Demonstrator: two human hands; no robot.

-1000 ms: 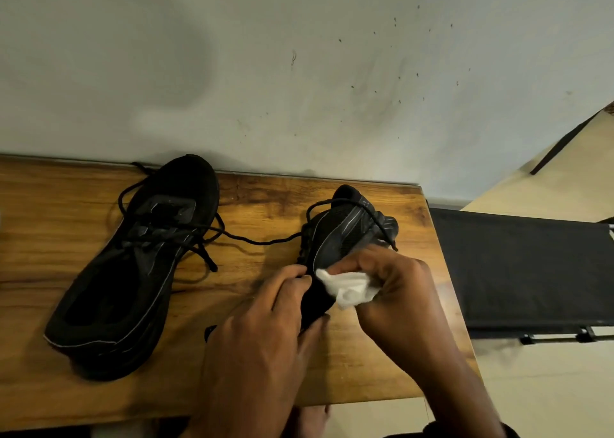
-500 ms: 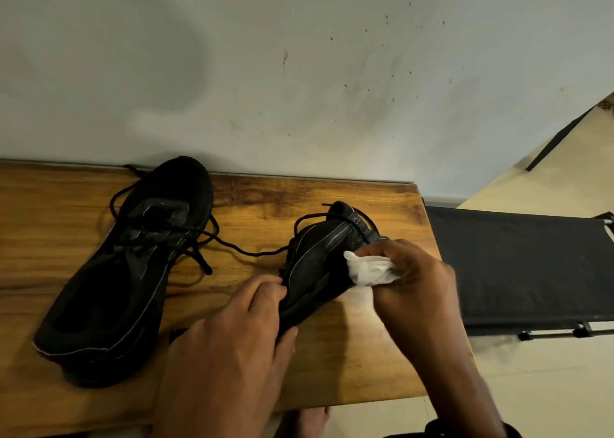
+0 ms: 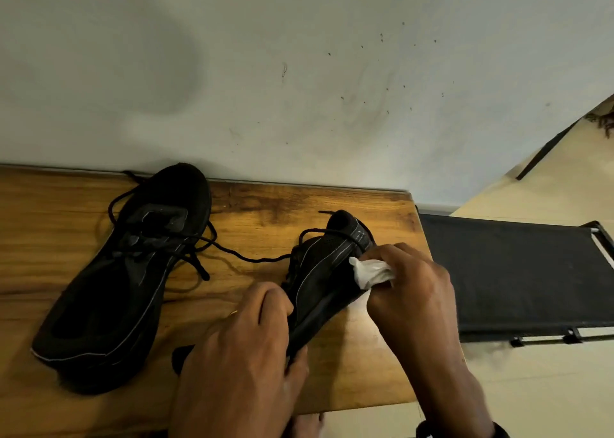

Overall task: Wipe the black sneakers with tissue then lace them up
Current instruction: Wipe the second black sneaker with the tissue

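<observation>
Two black sneakers are on a wooden table [image 3: 50,271]. The left sneaker [image 3: 129,278] lies flat with its laces loose and spread. The right sneaker [image 3: 329,271] is tipped on its side, toe pointing away from me. My left hand [image 3: 242,361] grips its heel end. My right hand [image 3: 408,301] pinches a crumpled white tissue [image 3: 372,271] and presses it against the sneaker's side near the toe. A loose black lace [image 3: 246,256] runs across the table between the two shoes.
A pale wall [image 3: 299,72] rises directly behind the table. To the right of the table stands a black fabric cot with a metal frame [image 3: 518,271] over a cream floor [image 3: 548,387]. My bare foot [image 3: 305,426] shows below the table's front edge.
My right hand has slid the tissue from the middle of the sneaker's side toward the toe. My left hand has kept its grip on the heel end.
</observation>
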